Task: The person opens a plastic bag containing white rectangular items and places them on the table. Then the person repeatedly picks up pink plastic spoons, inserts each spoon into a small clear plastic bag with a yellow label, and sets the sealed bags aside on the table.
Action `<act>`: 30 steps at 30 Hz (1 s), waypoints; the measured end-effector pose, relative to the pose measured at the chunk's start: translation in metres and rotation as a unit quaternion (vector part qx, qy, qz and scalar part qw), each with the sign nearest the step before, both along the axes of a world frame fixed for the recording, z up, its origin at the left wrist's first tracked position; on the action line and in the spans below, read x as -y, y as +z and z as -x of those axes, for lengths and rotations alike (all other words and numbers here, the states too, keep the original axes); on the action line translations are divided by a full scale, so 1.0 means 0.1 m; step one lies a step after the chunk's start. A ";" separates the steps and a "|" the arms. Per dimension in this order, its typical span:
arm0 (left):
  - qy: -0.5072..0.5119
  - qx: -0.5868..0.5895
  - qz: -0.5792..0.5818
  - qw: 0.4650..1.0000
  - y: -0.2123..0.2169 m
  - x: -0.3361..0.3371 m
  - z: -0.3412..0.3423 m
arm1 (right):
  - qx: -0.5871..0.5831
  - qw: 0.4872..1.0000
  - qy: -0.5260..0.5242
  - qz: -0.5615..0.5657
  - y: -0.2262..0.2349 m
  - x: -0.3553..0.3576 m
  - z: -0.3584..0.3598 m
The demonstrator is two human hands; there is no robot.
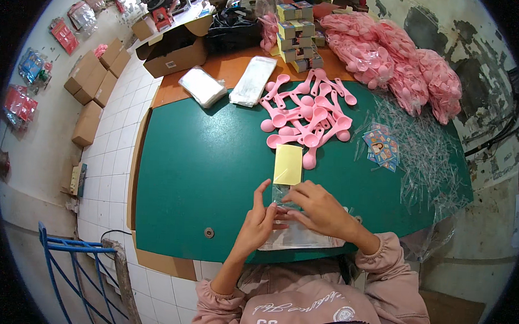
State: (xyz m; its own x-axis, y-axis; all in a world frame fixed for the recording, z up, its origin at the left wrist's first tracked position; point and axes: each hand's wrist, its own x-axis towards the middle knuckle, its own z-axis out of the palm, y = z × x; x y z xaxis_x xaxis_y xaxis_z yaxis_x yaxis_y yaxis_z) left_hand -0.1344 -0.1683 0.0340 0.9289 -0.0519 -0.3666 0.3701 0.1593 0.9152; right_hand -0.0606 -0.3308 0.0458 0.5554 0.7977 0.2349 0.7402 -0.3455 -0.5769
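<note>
Close to the table's front edge, my left hand [257, 225] and my right hand [322, 211] meet at the lower part of a clear plastic bag [279, 193]. My left thumb presses on the bag while the index finger points up. Curled fingers of my right hand pinch at its edge, partly hiding it. A yellow card [288, 163] lies at the bag's far end; I cannot tell whether it is fully inside. Under my hands are more flat clear bags [294, 241]. Just beyond the card spreads a pile of pink scoop spoons [312, 115].
To the right lie small picture cards [381, 148] and a heap of thin clear plastic strips [431, 159]. Bulging bags of pink spoons [383, 52], card stacks [295, 31], white bag bundles [202, 87] and an open carton [174, 59] line the back. A blue metal frame [76, 248] stands left.
</note>
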 end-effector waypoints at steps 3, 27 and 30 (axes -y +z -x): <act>0.000 0.051 -0.041 0.998 -0.03 0.04 0.00 | 0.023 1.000 0.008 0.000 -0.12 -0.08 0.00; 0.051 0.005 0.166 0.985 0.02 0.15 0.19 | 0.086 0.996 0.012 0.011 0.09 0.05 0.20; 0.074 -0.021 0.199 0.977 0.01 0.14 0.23 | 0.146 0.988 0.019 0.037 0.11 0.02 0.23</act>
State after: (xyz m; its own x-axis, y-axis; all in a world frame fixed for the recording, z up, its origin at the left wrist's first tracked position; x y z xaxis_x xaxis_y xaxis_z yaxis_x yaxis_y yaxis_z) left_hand -0.1570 -0.1819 0.0349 0.9220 -0.0638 -0.3820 0.3511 0.5540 0.7549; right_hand -0.0839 -0.3332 0.0570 0.4423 0.8375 0.3209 0.8845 -0.3482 -0.3106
